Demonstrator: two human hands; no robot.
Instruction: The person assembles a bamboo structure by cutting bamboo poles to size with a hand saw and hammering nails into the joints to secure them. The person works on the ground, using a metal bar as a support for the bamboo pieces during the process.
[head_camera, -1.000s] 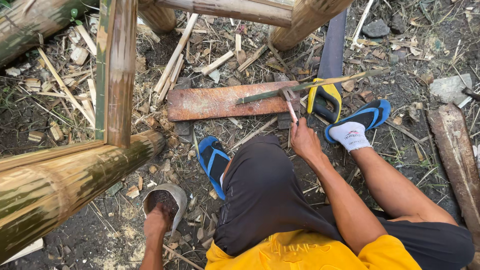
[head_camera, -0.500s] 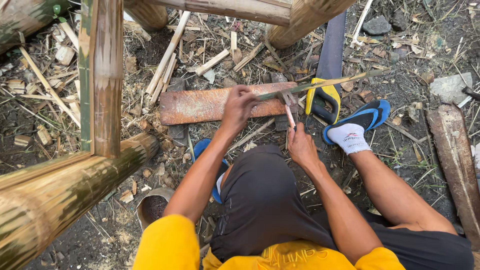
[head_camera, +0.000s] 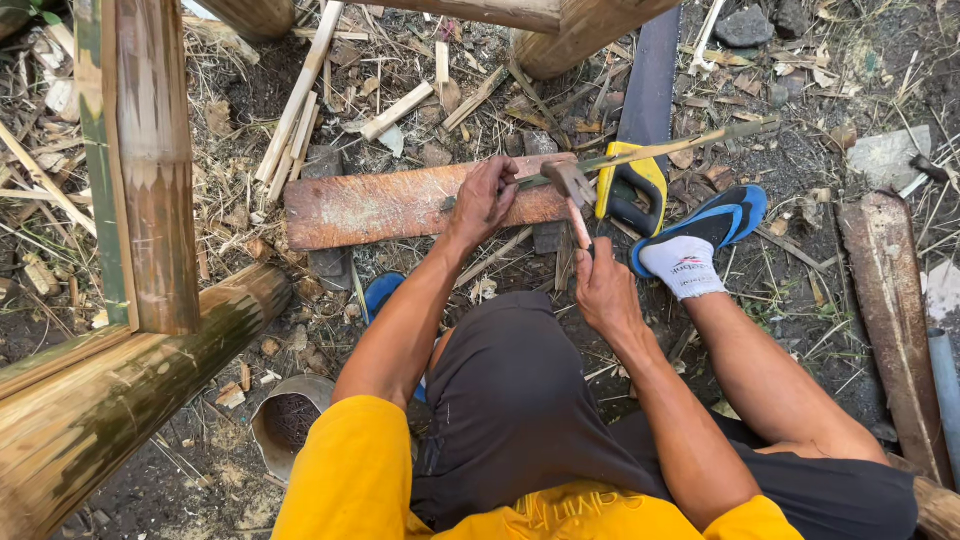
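left hand (head_camera: 487, 200): fingers pinching bamboo strip (head_camera: 650, 152) onto board (head_camera: 400, 205) | right hand (head_camera: 600, 290): fingers wrapped round hammer (head_camera: 572, 190) | advice: short square taps, strip pinned flat

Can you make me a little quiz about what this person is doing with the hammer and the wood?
1. True or false: the right hand holds a hammer.
2. What does the left hand rest on: (a) the board, (b) the saw, (c) the bowl?
3. What colour are the sandals?

Key
1. True.
2. (a) the board, where a thin bamboo strip lies.
3. Blue.
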